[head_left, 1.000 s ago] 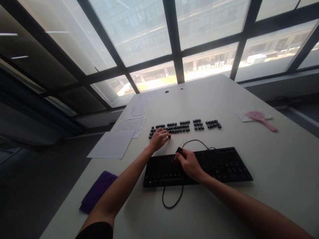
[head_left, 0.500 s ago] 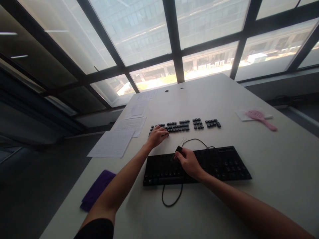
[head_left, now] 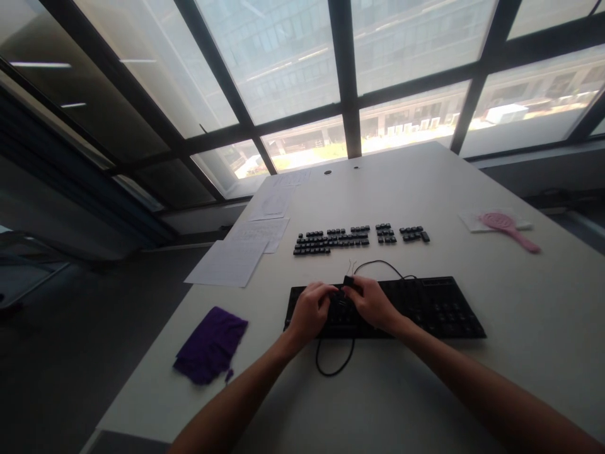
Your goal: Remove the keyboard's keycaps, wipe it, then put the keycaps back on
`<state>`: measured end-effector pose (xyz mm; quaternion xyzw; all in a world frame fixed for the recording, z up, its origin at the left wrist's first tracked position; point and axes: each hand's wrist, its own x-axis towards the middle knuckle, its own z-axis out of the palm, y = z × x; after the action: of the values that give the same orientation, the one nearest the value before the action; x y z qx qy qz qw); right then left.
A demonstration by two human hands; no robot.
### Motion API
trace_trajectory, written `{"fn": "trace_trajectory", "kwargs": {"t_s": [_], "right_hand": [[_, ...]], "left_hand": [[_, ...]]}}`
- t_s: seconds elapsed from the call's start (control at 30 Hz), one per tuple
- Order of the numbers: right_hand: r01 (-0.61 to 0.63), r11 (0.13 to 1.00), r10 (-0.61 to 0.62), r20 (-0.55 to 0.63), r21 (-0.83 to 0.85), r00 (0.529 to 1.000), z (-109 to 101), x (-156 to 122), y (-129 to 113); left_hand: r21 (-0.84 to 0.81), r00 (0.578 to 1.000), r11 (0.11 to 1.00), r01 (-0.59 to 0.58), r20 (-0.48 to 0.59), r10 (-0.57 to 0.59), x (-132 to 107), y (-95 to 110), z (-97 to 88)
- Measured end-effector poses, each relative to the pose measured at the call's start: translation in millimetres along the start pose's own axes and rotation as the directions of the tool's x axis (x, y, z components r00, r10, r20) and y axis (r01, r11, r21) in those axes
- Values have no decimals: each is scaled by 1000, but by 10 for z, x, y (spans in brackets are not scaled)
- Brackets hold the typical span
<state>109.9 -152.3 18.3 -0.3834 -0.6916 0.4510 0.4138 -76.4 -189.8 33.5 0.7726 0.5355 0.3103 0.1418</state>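
A black keyboard [head_left: 425, 306] lies on the white table [head_left: 520, 328], its cable [head_left: 336, 362] looping toward me. My left hand [head_left: 309, 312] rests on the keyboard's left part with its fingers curled down; what they pinch is hidden. My right hand [head_left: 373, 302] is right beside it, fingers closed on a small black tool [head_left: 348, 281] held over the keys. Rows of loose black keycaps [head_left: 352, 238] are laid out on the table behind the keyboard.
Paper sheets [head_left: 231, 261] lie at the left, a purple cloth [head_left: 211, 343] near the front left edge. A pink brush [head_left: 508, 230] sits on a white sheet at the right. Large windows stand behind the table's far edge.
My left hand has come back from the loose keycaps to the keyboard, next to my right hand. The view has shifted slightly left.
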Motion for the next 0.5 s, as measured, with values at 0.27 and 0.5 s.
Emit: {"fn": "trace_trajectory", "kwargs": {"t_s": [0.27,0.5], "right_hand": [[191,935,-134,198,-300,971,-10,-128,-34],[325,872,-265,206,-366,942,41,-259,65]], "left_hand": [[-10,998,1000,13,60,-12,-197,37,128],[-6,976,1000,-6,216,7,-142,99,54]]}}
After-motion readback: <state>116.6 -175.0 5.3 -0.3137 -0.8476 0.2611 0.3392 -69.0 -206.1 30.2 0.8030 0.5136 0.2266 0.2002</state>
